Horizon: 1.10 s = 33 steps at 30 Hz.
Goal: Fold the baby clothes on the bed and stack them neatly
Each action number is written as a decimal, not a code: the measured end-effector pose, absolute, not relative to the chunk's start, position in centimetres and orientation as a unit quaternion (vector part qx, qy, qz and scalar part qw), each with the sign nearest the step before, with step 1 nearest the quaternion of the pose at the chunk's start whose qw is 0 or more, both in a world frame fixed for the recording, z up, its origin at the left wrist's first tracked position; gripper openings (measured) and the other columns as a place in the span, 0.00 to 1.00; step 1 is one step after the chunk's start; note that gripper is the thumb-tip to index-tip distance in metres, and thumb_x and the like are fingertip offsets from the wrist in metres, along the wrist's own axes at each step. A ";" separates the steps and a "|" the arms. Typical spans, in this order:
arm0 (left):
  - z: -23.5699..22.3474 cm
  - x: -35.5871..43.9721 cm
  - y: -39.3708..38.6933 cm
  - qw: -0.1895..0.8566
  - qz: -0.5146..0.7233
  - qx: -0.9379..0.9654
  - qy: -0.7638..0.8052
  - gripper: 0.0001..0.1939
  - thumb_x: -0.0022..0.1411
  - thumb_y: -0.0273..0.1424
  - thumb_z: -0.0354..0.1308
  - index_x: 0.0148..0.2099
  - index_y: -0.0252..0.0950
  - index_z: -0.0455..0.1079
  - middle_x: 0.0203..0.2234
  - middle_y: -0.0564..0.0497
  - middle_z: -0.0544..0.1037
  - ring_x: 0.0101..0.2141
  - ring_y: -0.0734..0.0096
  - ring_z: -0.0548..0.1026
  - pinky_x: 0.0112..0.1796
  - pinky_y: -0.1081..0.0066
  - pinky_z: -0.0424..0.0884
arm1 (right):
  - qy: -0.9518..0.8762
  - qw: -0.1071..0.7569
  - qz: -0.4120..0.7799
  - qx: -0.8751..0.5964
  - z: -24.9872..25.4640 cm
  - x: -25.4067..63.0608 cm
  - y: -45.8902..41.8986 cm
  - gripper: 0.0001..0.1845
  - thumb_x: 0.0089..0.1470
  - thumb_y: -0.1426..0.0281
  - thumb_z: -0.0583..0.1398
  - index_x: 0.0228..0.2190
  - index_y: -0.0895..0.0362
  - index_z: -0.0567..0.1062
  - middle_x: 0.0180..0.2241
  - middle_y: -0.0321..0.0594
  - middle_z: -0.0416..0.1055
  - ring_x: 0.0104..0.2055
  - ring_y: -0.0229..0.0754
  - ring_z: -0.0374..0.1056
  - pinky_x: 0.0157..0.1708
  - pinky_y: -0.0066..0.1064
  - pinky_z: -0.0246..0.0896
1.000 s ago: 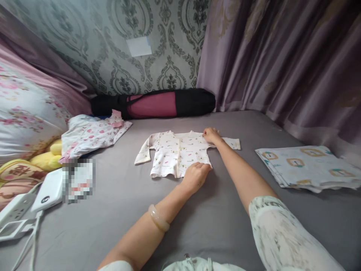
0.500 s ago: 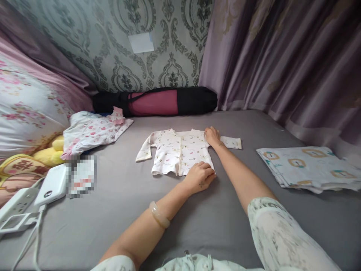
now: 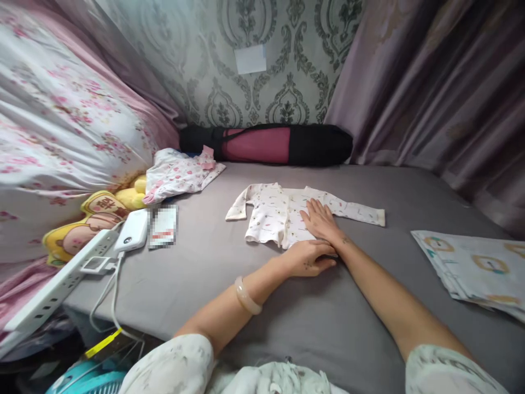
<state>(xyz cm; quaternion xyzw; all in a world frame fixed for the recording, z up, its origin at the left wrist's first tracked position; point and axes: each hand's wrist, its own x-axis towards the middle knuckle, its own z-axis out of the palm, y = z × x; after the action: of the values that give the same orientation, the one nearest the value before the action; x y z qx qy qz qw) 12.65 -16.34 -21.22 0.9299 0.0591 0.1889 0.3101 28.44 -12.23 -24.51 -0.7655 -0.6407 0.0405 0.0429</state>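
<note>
A small white baby shirt (image 3: 268, 213) with a tiny print and a buttoned front lies spread face up on the grey bed sheet. Its left sleeve bends downward, and the right one stretches out to the side. My right hand (image 3: 322, 220) presses flat on the shirt's right half, fingers spread. At the lower right corner of the hem is my left hand (image 3: 309, 258), a pale bangle on its wrist. Its fingers are bent and closed at the hem, and they hide that corner. The two hands nearly touch.
Folded printed cloth (image 3: 484, 268) lies at the right. To the left are folded baby clothes (image 3: 178, 175), a white power bank (image 3: 131, 230), a blurred packet (image 3: 163, 227), a power strip (image 3: 53, 295) and yellow plush toys (image 3: 74, 235). A black-and-maroon bag (image 3: 262, 145) lies along the wall.
My right hand has come from the shoulder down onto the shirt's body and flattened out. The right sleeve is now straightened and uncovered. The view has shifted left.
</note>
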 end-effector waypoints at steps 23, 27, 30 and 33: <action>-22.0 -5.9 -2.7 0.140 0.199 0.876 0.416 0.15 0.55 0.34 0.60 0.46 0.40 0.73 0.45 0.45 0.74 0.47 0.56 0.71 0.50 0.59 0.68 | -0.705 0.095 0.082 -0.698 -21.3 24.7 -10.3 0.30 0.66 0.60 0.40 0.63 0.62 0.59 0.67 0.50 0.49 0.70 0.48 0.40 0.66 0.47 0.26; -22.4 -5.6 -2.2 0.157 0.206 0.873 0.413 0.13 0.56 0.33 0.59 0.45 0.39 0.74 0.45 0.44 0.73 0.47 0.56 0.71 0.50 0.59 0.68 | -0.720 0.126 0.078 -0.678 -21.0 22.0 -7.5 0.24 0.67 0.65 0.42 0.53 0.58 0.69 0.60 0.49 0.63 0.64 0.47 0.54 0.64 0.46 0.33; -22.6 -5.7 -1.8 0.167 0.200 0.878 0.402 0.11 0.58 0.35 0.57 0.42 0.38 0.74 0.43 0.44 0.74 0.46 0.58 0.72 0.49 0.60 0.69 | -0.710 0.120 0.057 -0.692 -21.1 20.9 -5.6 0.21 0.66 0.66 0.44 0.48 0.59 0.72 0.54 0.50 0.68 0.58 0.49 0.59 0.60 0.44 0.43; -22.7 -5.8 -1.5 0.163 0.201 0.881 0.397 0.10 0.59 0.35 0.56 0.40 0.38 0.74 0.42 0.44 0.74 0.44 0.59 0.73 0.48 0.61 0.69 | -0.691 0.100 0.046 -0.715 -21.6 20.2 -4.1 0.21 0.65 0.64 0.46 0.49 0.60 0.72 0.56 0.52 0.66 0.57 0.53 0.58 0.56 0.44 0.48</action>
<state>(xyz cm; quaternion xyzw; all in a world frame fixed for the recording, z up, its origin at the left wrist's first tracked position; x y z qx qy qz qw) -5.78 -1.54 -22.65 0.8806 0.3972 0.2010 0.1628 20.15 -4.14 -21.56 -0.7147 -0.6907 0.0459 0.1005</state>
